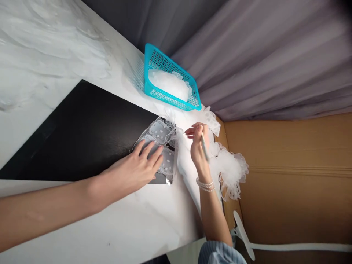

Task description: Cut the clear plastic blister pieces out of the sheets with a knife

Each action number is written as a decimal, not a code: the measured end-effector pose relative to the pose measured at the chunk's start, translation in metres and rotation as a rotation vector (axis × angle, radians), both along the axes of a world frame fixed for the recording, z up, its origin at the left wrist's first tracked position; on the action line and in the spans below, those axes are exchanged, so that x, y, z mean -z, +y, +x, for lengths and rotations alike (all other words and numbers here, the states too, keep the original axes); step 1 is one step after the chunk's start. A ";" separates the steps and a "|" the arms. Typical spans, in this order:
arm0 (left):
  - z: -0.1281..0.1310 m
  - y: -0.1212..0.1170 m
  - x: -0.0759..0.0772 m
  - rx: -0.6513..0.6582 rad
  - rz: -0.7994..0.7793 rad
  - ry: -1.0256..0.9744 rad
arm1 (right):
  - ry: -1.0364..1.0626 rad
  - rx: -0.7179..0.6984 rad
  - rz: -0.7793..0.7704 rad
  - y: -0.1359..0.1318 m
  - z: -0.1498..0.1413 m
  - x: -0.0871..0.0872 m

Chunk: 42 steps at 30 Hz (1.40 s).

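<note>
My left hand (pixel 136 167) lies flat with fingers spread on a sheet of translucent plastic pieces with small holes (pixel 162 141), pressing it onto a black mat (pixel 82 135). My right hand (pixel 198 146) is closed in a pinch around a thin pen-like tool (pixel 204 146), held just right of the sheet. A pearl bracelet sits on that wrist. A bunch of white lace trim (pixel 229 168) hangs at the table edge beside my right hand.
A turquoise mesh basket (pixel 176 101) holding white translucent material stands at the table's far edge. The white marbled table (pixel 137 227) meets a grey curtain (pixel 261 55) and a brown cardboard box (pixel 297 176). A white stand (pixel 247 242) lies below.
</note>
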<state>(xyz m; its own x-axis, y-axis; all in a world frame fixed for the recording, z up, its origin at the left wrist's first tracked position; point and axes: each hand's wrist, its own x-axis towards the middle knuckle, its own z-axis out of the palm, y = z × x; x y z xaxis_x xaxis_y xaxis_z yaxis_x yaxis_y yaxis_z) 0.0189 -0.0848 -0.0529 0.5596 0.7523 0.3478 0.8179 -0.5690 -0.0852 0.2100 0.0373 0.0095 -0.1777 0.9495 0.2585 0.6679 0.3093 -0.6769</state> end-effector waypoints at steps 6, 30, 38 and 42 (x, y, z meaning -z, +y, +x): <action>-0.020 0.005 0.011 0.111 0.019 0.006 | 0.102 -0.276 -0.134 -0.024 -0.025 -0.005; -0.027 -0.001 -0.008 -0.062 -0.088 -0.149 | -0.085 -0.582 0.048 -0.030 -0.037 0.017; -0.027 -0.003 -0.009 -0.058 -0.080 -0.147 | -0.182 -0.597 0.149 -0.034 -0.043 0.018; -0.027 -0.002 -0.010 -0.066 -0.091 -0.145 | -0.300 -0.617 0.210 -0.036 -0.039 0.017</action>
